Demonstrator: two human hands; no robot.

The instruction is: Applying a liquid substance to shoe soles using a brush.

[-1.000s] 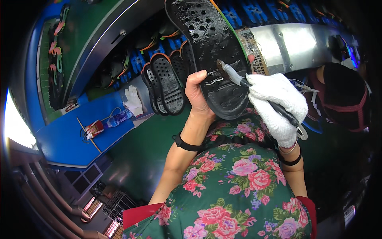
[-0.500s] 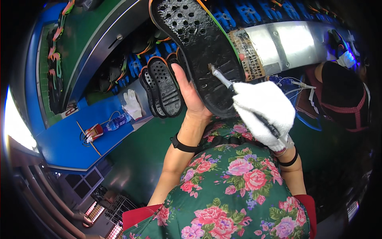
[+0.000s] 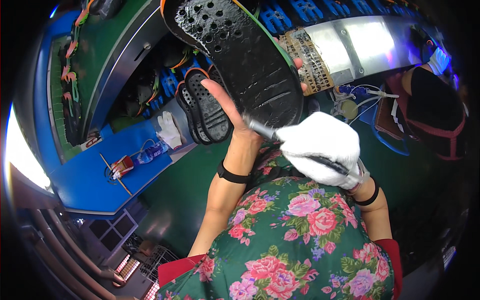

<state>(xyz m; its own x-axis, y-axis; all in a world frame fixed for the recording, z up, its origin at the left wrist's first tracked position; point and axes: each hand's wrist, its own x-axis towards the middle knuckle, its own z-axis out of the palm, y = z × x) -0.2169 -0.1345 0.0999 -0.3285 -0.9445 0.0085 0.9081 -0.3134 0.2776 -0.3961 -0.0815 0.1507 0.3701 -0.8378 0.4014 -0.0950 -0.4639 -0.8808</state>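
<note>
My bare left hand [image 3: 234, 111] grips a black shoe sole [image 3: 260, 65] with orange and green edging, holding it bottom-up or inside-up, I cannot tell which. Its thumb lies along the left side, and fingertips show past the right edge. Round holes dot the sole's far end; its near end has a wet shine. A white glove covers my right hand [image 3: 322, 150], closed around a brush [image 3: 264, 129] with a metal ferrule. The brush tip, blurred, is at the sole's near left edge, close to my left wrist.
More black soles [image 3: 212, 112] lean together at the left. A blue table [image 3: 85, 185] carries a white glove [image 3: 169, 131], a bottle [image 3: 151, 152] and a red container [image 3: 121, 166]. Blue shoe forms [image 3: 307, 11] line the far metal conveyor [image 3: 357, 47]. Another person [image 3: 432, 100] works at the right.
The sole has shifted left and slightly up in view. The brush has gone from the middle of its near half to the near left edge, my gloved hand moving left with it.
</note>
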